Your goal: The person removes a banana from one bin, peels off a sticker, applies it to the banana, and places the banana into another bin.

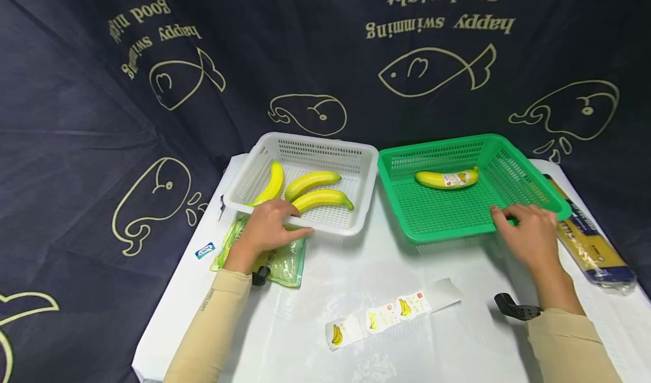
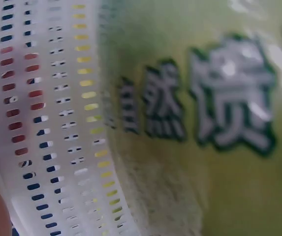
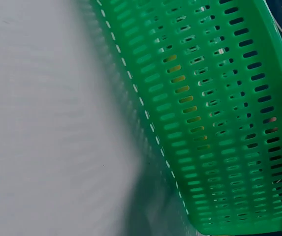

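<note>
A white basket (image 1: 363, 162) holds three unlabelled bananas (image 1: 311, 182). My left hand (image 1: 272, 225) rests on its near rim, fingers stretched to the right, above a yellow-green plastic bag (image 1: 287, 264). The left wrist view, blurred, shows the white basket's slotted wall (image 2: 47, 123) and the bag's print (image 2: 219, 108). A green basket (image 1: 437, 225) holds one banana (image 1: 432, 178) with a sticker on it. My right hand (image 1: 526, 230) lies on that basket's near right rim, holding nothing. The right wrist view shows only the green basket's wall (image 3: 219, 113).
A strip of banana stickers (image 1: 391, 314) lies on the white table cover (image 1: 325, 292) in front of the baskets. A long packet (image 1: 590, 242) lies at the right edge and a small blue label (image 1: 204, 250) at the left. Dark printed cloth hangs behind.
</note>
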Motion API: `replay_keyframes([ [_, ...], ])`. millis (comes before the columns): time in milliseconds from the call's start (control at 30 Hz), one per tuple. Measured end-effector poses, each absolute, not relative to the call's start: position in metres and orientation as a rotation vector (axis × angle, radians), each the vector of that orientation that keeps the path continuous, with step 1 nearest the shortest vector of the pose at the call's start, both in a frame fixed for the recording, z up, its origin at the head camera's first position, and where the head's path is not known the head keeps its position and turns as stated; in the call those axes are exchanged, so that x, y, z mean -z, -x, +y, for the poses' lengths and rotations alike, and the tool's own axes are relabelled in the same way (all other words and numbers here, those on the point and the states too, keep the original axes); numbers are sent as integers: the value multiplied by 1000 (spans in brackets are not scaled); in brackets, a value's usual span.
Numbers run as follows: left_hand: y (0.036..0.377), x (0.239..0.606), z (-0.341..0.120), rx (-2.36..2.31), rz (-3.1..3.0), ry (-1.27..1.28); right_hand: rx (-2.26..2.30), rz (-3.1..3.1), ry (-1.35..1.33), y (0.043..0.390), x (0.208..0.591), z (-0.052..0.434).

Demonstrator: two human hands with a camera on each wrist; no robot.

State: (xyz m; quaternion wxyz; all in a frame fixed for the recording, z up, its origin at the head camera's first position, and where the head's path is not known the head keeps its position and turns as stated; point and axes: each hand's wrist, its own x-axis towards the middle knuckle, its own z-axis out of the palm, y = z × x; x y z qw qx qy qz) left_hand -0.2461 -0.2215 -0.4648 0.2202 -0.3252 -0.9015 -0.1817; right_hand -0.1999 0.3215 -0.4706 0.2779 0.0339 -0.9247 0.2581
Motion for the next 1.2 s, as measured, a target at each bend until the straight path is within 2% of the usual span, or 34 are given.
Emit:
replay_keyframes([
  [333,254,468,-231,391,-2460,808,-727,-2476,-105,210,470,326],
  [833,253,468,-231,418,-2462,813,-705,-2529,-50,209,469,329],
  [1033,255,467,-228,400,-2475,820,-779,-2569,-37,204,457,323],
  [1200,255,467,-228,381,-2534,793,-971,-2609,-46,206,437,297],
])
